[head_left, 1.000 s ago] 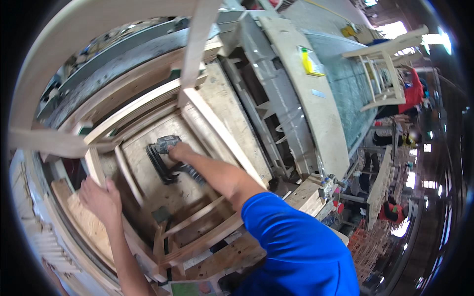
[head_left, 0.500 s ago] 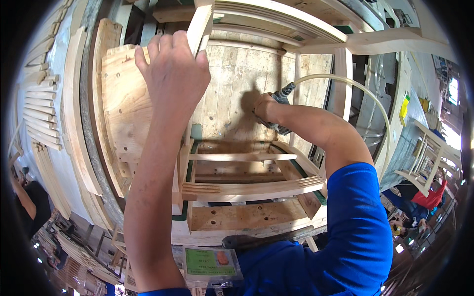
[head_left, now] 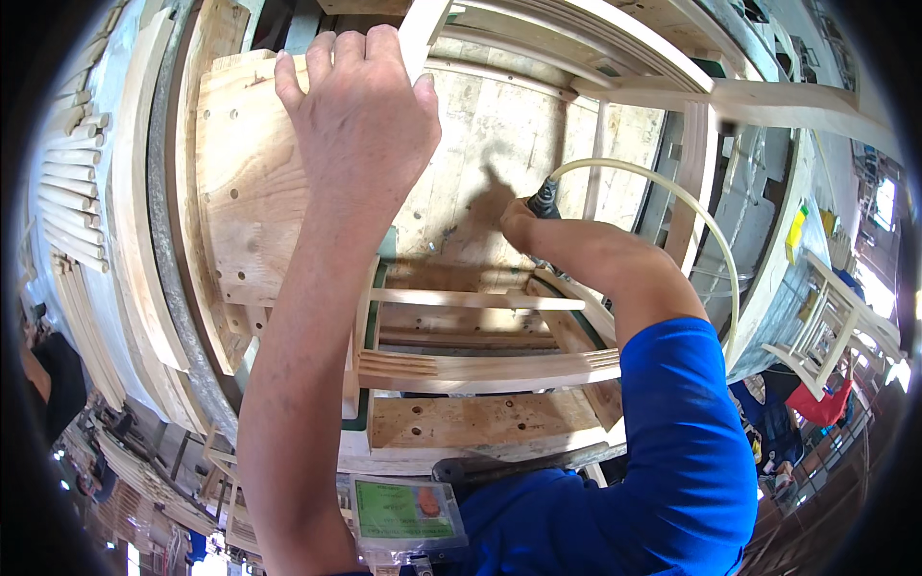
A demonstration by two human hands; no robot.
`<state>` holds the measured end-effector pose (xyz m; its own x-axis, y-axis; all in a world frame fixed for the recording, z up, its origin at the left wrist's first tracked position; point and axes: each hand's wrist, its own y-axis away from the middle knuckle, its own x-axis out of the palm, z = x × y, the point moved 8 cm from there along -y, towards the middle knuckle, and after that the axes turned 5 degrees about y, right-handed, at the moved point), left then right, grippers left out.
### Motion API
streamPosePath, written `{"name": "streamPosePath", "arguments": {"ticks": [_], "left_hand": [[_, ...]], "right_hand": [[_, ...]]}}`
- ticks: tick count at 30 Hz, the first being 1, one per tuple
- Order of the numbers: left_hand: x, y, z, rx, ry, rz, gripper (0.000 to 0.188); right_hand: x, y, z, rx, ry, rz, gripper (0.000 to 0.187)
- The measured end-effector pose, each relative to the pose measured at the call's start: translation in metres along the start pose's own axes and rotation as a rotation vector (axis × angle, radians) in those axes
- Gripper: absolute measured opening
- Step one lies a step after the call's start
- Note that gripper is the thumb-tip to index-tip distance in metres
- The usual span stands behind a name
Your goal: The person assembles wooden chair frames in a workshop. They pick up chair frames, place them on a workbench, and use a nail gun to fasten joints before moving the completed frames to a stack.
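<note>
1. Toward one o'clock, I have the right hand wrapped around the air tool, inside the wooden frame.
2. At eleven o'clock, the left hand bends over a pale rail; I cannot tell whether it grips.
3. Compared with half a second ago, my right forearm covers more of the tool, so I cannot judge where its nose meets the work.
4. Toward four o'clock arcs a pale hose; near three shows a chair frame.

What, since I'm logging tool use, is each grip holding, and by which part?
The right grip holds a dark tool by the end where the pale hose joins. The left grip is at a wooden bar; whether it holds it cannot be told.
</note>
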<state>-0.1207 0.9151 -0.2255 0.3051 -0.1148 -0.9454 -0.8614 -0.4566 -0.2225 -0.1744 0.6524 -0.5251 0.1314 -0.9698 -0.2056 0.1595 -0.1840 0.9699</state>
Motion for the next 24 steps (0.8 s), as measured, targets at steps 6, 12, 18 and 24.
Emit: {"name": "streamPosePath", "arguments": {"ticks": [6,12,18,24], "left_hand": [[-0.003,-0.004,0.000,-0.002,0.003,0.005,0.043],[-0.008,-0.005,-0.014,0.112,0.147,-0.025,0.046],[-0.006,-0.004,-0.021,-0.013,-0.019,0.083,0.051],[-0.051,-0.003,-0.049,-0.033,-0.043,0.080,0.051]], "right_hand": [[-0.009,0.009,-0.016,0.072,-0.065,-0.011,0.036],[-0.013,0.057,-0.037,0.287,-0.405,-0.098,0.038],[-0.042,0.214,-0.022,0.501,-0.202,-0.713,0.026],[0.014,0.526,0.028,0.568,-0.741,-1.150,0.046]]}}
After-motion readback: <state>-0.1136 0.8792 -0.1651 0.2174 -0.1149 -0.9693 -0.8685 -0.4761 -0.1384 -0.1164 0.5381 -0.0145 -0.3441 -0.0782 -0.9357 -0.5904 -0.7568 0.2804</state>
